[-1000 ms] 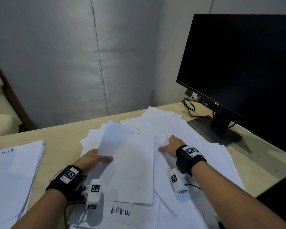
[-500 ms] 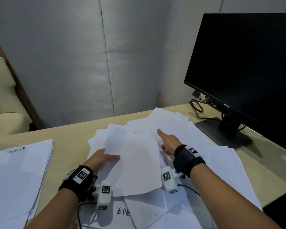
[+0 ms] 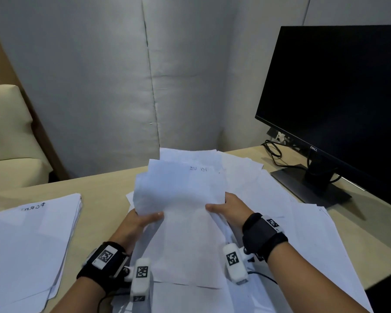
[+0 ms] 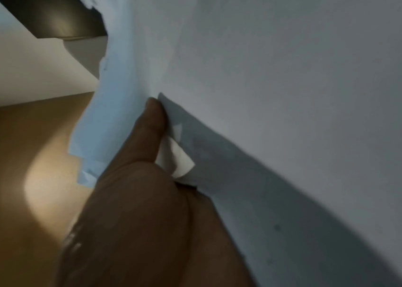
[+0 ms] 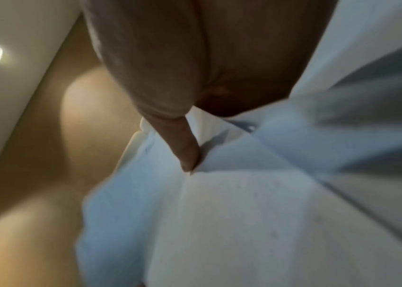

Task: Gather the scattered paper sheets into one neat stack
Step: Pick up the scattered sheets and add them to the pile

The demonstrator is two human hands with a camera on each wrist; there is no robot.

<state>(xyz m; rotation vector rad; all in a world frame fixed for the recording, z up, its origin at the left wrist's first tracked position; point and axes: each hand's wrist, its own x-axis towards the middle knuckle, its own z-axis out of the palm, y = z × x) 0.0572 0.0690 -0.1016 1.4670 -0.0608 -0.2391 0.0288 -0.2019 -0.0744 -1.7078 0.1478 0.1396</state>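
Note:
A bundle of white sheets (image 3: 185, 206) is lifted off the desk, its far end raised toward the wall. My left hand (image 3: 142, 219) grips the bundle's left edge, thumb on top. My right hand (image 3: 226, 208) grips its right edge, thumb across the paper. In the left wrist view the left hand (image 4: 153, 136) has its thumb pressed on the bundle of sheets (image 4: 281, 97). The blurred right wrist view shows one finger of the right hand (image 5: 185, 147) against the sheets (image 5: 219, 213). More loose sheets (image 3: 303, 222) lie spread on the desk under and right of my hands.
A neat pile of paper (image 3: 29, 240) with handwriting sits at the desk's left. A black monitor (image 3: 339, 98) on its stand (image 3: 312, 186) with cables (image 3: 278, 154) occupies the right. A padded wall stands behind the wooden desk (image 3: 99, 188). A cream chair (image 3: 7, 132) is at far left.
My right hand left the flat sheets and took the top bundle's right edge. Both hands raised the bundle off the desk, and more sheets have joined it.

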